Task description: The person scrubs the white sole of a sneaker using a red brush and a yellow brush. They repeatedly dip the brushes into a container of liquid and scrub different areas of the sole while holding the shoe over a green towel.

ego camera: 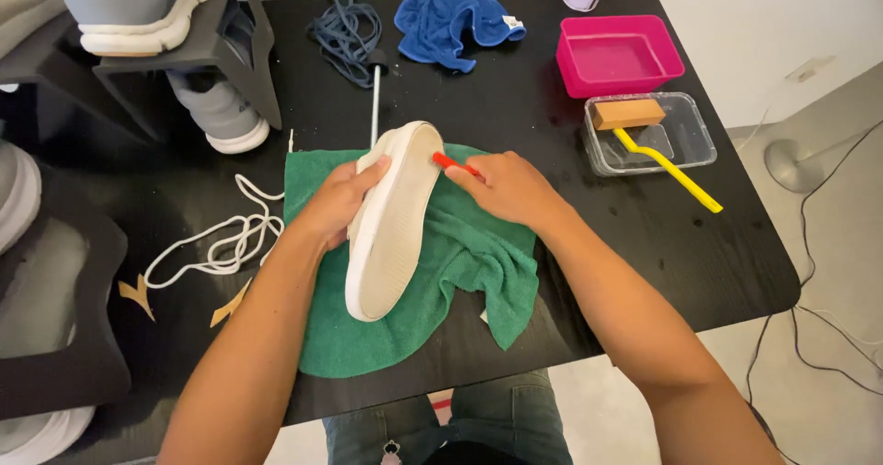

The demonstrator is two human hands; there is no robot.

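The shoe point(394, 226) is the landmark: white, turned sole-up, tilted on its side, resting on the green towel point(441, 290) near the front middle of the black table point(552, 88).

Handling, as a judgement: shoe looks light, sole rubbery and fairly stiff w/ fine tread, upper prob. softer. Sole may be wet, so a bit slippery. Best hold is around the side/edge at mid-length, where it's narrow enough to wrap. The towel under it is soft and should stop sliding.

Left hand point(336, 207) sits on the left side of the shoe, fingers wrapped over the edge toward the toe end, thumb on the sole rim: closed firmly on the shoe, propping it at an angle. Forearm runs up from bottom left, wrist roughly straight.

Right hand point(510, 187) is just right of the shoe, fist-like, closed around a red brush point(452, 163); only the red tip shows, touching the sole edge near the heel end. Bristles hidden. Forearm comes in from bottom right, wrist bent slightly inward.

Left of the shoe: white laces point(221, 244). Beyond the shoe: dark laces point(345, 37) and blue cloth point(455, 14). Right of the shoe: pink tub point(618, 56) and, nearer, a clear tray point(699, 143) holding a yellow brush point(667, 166).
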